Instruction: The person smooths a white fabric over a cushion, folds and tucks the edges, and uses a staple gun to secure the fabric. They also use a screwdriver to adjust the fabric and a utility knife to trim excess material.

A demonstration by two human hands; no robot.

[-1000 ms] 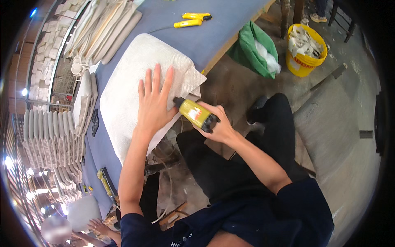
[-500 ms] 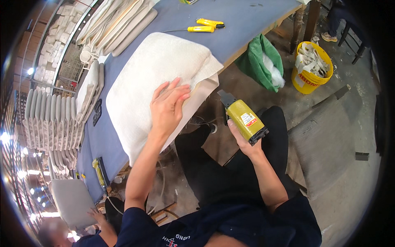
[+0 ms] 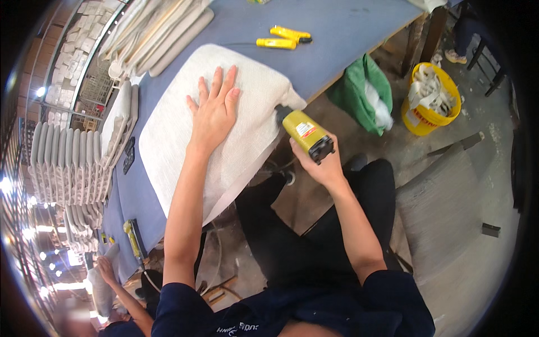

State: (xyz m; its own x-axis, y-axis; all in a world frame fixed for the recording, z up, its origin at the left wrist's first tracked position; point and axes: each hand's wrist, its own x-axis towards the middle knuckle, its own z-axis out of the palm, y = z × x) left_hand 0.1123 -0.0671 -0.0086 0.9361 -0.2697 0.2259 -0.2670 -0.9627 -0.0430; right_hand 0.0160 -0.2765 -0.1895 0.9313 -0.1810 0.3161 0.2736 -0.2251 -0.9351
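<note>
A padded seat cushion with off-white woven fabric [image 3: 168, 135] lies at the near edge of the blue-topped table [image 3: 236, 25]. My left hand [image 3: 214, 115] rests flat on its upper face, fingers spread. In my right hand [image 3: 324, 163] is a yellow-green staple gun [image 3: 305, 133], fingers wrapped round its handle, which the body mostly hides. The dark nose of the gun meets the cushion's right edge, close to the corner where the fabric bunches. Loose fabric hangs along the cushion's near side.
Yellow-handled tools [image 3: 283, 38] lie farther back. A second staple gun [image 3: 135, 238] sits at the table's left edge. Stacked pads [image 3: 67, 163] stand left. A green sack [image 3: 365, 92] and yellow bucket of fabric scraps [image 3: 412, 121] are right. A co-worker's hand [image 3: 105, 269] shows lower left.
My left hand has moved from the cushion's folded edge up onto its face and flattened. My right hand has brought the staple gun up and left to the cushion's edge.
</note>
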